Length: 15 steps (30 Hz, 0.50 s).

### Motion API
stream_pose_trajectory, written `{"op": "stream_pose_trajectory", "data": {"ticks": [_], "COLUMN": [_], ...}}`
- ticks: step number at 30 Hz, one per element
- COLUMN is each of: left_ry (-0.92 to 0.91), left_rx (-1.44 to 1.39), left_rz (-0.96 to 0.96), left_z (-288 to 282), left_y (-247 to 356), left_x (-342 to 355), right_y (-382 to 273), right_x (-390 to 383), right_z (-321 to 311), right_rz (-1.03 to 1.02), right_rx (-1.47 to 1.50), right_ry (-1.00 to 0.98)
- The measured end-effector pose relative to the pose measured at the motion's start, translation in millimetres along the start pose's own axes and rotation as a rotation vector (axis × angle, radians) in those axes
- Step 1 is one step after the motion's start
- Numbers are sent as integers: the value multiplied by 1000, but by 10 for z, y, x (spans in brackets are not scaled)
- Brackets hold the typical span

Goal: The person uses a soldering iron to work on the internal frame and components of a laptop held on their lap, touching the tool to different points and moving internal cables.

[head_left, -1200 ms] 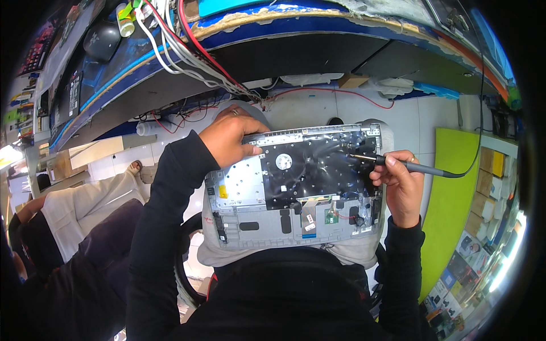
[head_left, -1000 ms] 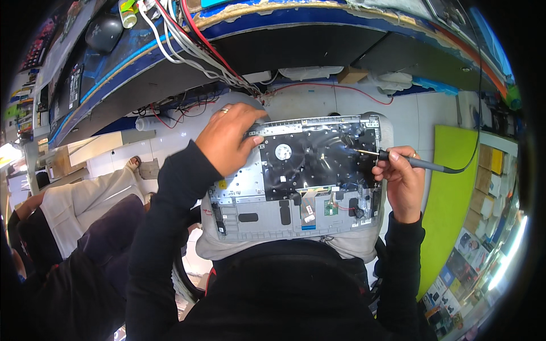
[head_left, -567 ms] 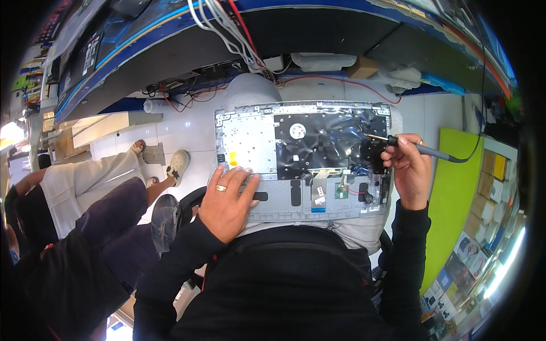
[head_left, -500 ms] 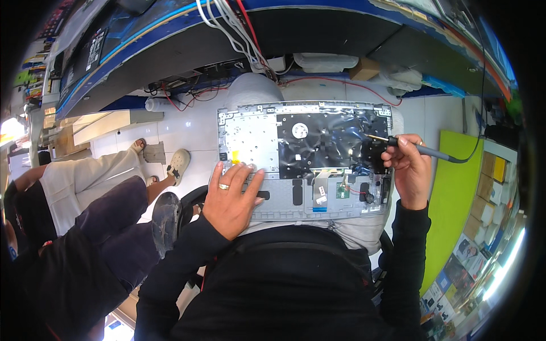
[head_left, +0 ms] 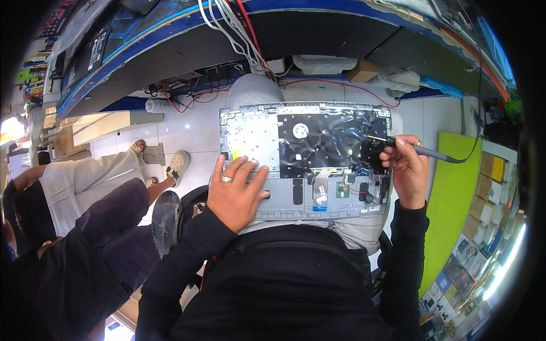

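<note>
Across my lap lies a laptop's upper case (head_left: 267, 196), inner side up, with silver metal at left and a black film-covered keyboard back (head_left: 335, 139) at right. My left hand (head_left: 236, 190) rests on its lower left part, palm down with fingers spread. In my right hand (head_left: 408, 170) is a soldering iron (head_left: 429, 152), gripped like a pen. The bare tip points left over the right part of the black film; whether it touches cannot be made out. A small green circuit board (head_left: 342, 190) and a flat ribbon cable (head_left: 320, 190) sit on the case's near side.
A workbench (head_left: 318, 31) with hanging white cables (head_left: 242, 40) stands ahead. The iron's thin cord (head_left: 480, 102) runs up at the right. A lime-green panel (head_left: 449, 199) is to the right. Two people's legs (head_left: 114, 227) stretch in from the left.
My left hand has shifted slightly up the case, fingers still spread. The soldering iron and my right hand have moved only a little.
</note>
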<state>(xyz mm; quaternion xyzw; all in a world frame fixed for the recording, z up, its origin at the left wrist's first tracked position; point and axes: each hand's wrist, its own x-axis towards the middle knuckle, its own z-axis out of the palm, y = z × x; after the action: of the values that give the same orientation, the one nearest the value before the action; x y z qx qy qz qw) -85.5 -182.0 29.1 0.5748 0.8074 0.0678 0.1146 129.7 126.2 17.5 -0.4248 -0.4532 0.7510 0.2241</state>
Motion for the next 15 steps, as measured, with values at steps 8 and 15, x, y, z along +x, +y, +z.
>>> {"op": "stream_pose_trajectory", "data": {"ticks": [8,15], "left_ry": [82,81], "left_rx": [-80,-44], "left_rz": [-82,-22], "left_z": [1,69], "left_y": [-210,-91], "left_x": [-137,-166], "right_y": [12,-2], "right_x": [2,-16], "right_z": [-15,24], "right_rz": [-4,3], "right_rx": [-9,7], "right_ry": [10,-9]}}
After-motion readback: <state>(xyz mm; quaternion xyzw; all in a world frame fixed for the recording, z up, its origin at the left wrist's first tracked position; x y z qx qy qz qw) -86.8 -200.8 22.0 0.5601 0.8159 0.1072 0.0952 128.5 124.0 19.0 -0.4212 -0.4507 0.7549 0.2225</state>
